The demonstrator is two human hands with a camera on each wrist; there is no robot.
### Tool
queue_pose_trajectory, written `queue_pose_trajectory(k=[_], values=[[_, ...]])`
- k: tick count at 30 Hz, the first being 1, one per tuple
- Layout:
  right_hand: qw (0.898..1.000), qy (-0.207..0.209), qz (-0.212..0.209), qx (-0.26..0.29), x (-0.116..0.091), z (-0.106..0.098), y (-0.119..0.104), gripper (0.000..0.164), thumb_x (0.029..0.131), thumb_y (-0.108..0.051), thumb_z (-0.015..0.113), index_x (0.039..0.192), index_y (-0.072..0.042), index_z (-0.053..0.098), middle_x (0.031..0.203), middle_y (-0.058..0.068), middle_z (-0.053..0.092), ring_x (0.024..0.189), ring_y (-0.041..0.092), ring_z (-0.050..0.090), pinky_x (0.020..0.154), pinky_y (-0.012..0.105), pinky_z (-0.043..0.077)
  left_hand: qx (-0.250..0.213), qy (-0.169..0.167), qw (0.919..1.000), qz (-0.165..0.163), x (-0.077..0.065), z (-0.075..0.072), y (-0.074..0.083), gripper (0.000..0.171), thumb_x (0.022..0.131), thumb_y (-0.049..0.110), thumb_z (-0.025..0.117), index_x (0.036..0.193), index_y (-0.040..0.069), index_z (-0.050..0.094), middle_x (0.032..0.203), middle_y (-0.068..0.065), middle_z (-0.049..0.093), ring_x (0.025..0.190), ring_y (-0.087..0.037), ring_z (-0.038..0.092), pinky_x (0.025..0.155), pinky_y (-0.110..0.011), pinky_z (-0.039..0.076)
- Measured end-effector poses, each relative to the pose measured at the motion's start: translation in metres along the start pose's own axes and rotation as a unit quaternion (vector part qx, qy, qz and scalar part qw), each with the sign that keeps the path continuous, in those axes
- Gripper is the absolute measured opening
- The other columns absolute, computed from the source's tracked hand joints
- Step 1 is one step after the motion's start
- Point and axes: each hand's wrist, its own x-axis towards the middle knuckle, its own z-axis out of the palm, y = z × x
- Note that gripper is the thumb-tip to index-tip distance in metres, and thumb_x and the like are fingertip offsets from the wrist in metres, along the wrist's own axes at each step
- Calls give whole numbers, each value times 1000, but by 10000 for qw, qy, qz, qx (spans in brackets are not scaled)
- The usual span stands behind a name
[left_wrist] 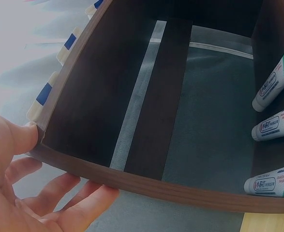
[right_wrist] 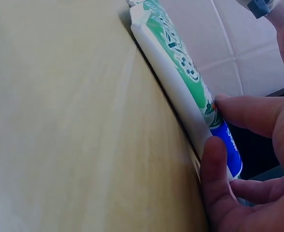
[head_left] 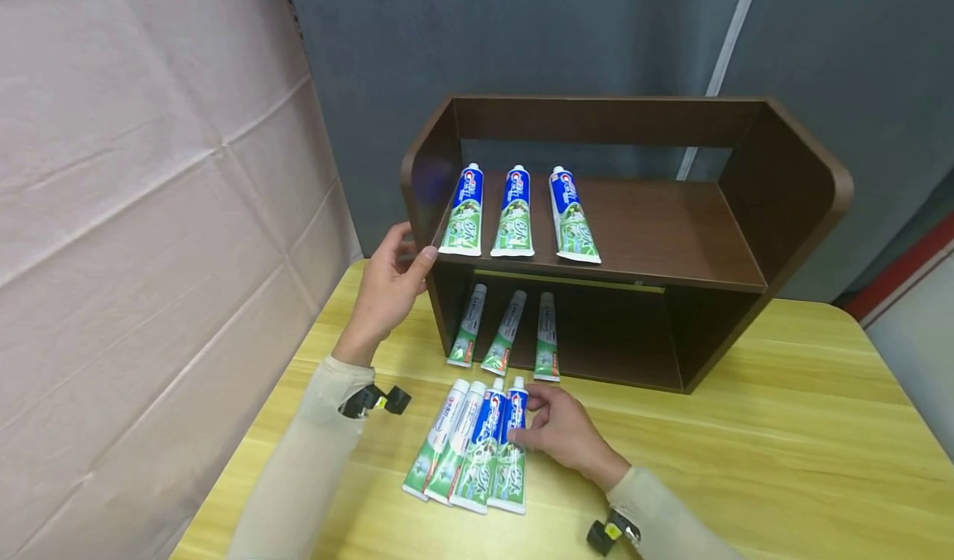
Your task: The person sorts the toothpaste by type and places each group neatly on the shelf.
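My right hand (head_left: 565,434) pinches the rightmost blue-and-green toothpaste tube (head_left: 509,479) in a row lying on the table. In the right wrist view, thumb and fingers meet this toothpaste tube (right_wrist: 180,67) near its blue cap end, and it lies close against the tabletop. Beside it are another blue-and-green tube (head_left: 474,465) and two white-and-green tubes (head_left: 435,442). My left hand (head_left: 387,288) rests against the left side of a dark brown two-tier shelf (head_left: 656,229). The left wrist view shows its thumb (left_wrist: 23,137) on the front edge and its fingers along the outer panel.
Three blue-and-green tubes (head_left: 513,216) lie spaced on the shelf's upper board, toward the left. Below, three white-and-green tubes (head_left: 505,332) lie in the lower compartment. The shelf stands on a wooden table (head_left: 775,452), with a pale curtain (head_left: 164,237) to the left.
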Motion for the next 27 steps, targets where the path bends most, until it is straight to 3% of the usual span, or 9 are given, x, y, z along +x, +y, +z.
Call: queue_pose_trajectory(k=[16,22,24,27], values=[[9982,-80,-43,-592,1,7,-4,86,72,-19,97,143,3,53,119,11,66,79,16,58,66,27,53,99,22,9999,26,-1,0,-2,48,106,38,65,151,24,51,134,-18,63,111,-37,71,90,-57,64],[9943,-127,-42,-1057,3,6,-8,93,69,-28,100,143,7,56,116,10,67,78,16,55,77,32,54,84,-23,10000,-7,-1,1,-1,49,107,38,64,151,23,51,137,-18,63,114,-38,70,91,-58,63],[9948,-153,-18,-1003,2,6,-8,92,67,-28,101,141,6,57,117,10,68,80,16,56,81,34,55,79,-25,10000,4,-1,1,-1,49,107,38,64,151,24,50,137,-18,63,115,-38,70,91,-58,63],[9974,-218,-6,-682,1,5,-7,93,66,-23,102,140,6,55,117,13,66,81,18,57,77,34,55,71,-8,10000,34,-1,1,0,48,107,37,64,151,24,51,137,-18,63,115,-38,70,91,-58,63]])
